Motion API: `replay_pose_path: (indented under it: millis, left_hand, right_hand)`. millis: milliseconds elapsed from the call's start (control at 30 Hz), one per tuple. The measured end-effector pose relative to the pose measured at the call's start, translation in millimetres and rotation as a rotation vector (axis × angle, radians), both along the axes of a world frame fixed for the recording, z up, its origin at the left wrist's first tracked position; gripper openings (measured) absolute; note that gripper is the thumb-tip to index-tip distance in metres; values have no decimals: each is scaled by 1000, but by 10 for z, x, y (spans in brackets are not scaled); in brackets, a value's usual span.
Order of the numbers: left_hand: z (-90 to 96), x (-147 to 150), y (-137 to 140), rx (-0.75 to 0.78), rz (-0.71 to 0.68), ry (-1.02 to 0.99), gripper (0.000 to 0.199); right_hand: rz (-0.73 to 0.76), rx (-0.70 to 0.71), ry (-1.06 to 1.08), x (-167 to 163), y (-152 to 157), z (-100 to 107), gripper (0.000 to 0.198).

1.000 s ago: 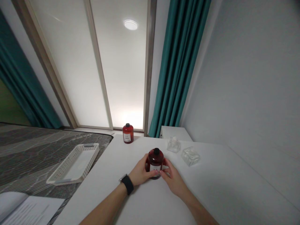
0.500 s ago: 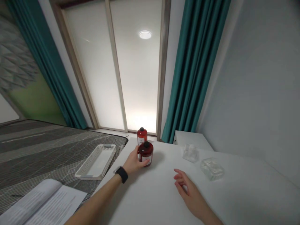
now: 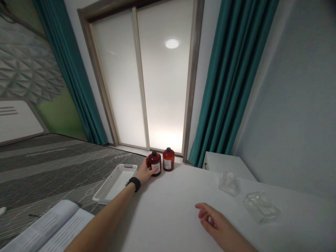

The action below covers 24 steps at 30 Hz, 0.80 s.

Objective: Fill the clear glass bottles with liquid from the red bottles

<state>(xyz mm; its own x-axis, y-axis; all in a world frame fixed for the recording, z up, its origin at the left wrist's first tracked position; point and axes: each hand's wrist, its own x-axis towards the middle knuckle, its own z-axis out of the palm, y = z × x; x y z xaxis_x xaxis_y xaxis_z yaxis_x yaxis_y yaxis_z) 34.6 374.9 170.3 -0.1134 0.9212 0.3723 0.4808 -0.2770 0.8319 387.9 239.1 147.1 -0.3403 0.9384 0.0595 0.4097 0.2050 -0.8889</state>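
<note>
My left hand (image 3: 145, 172), with a dark watch strap on its wrist, is wrapped around a dark red bottle (image 3: 155, 159) with a black cap and a white label. The bottle stands upright at the far left corner of the white table (image 3: 168, 213). Just to its right is a brighter red bottle (image 3: 168, 154), also black-capped and labelled. My right hand (image 3: 212, 220) hovers over the table nearer to me, fingers loosely curled and apart, holding nothing. Two clear containers (image 3: 229, 183) (image 3: 261, 207) lie to the right of that hand.
A white perforated basket (image 3: 103, 189) and an open book (image 3: 61, 224) lie on the grey striped surface (image 3: 65, 171) left of the table. Behind the table's far edge stands a white cabinet (image 3: 236, 164), near a teal curtain (image 3: 231, 91) and frosted sliding doors (image 3: 162, 91).
My left hand has moved the dark red bottle left and away from me, from in front of the brighter bottle to beside it. My right hand stays empty. The view has shifted.
</note>
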Motion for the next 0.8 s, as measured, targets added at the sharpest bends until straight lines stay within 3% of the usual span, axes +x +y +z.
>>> replay_pose_path:
  millis: [100,233,433,600,800]
  left_hand:
    - [-70,8,120,-4,-52,-28,53]
    - [-143,37,166,-8,-98,-14,59]
    - [-194,40,133,-7,-62,60,62]
    - [-213,18,150,-15,-50,91,65]
    - [-252,7,227,-46,-67,79,58]
  right_hand:
    - [59,13,-2,-105,304,97,32]
    - [-45,137,64,-505,879,61,37]
    - [-173,232,135,-1317,1659,-103,74]
    - [-191,275,183,-1602,1901,-88,99]
    - [-187,246,229,-1517,1916,-74,88]
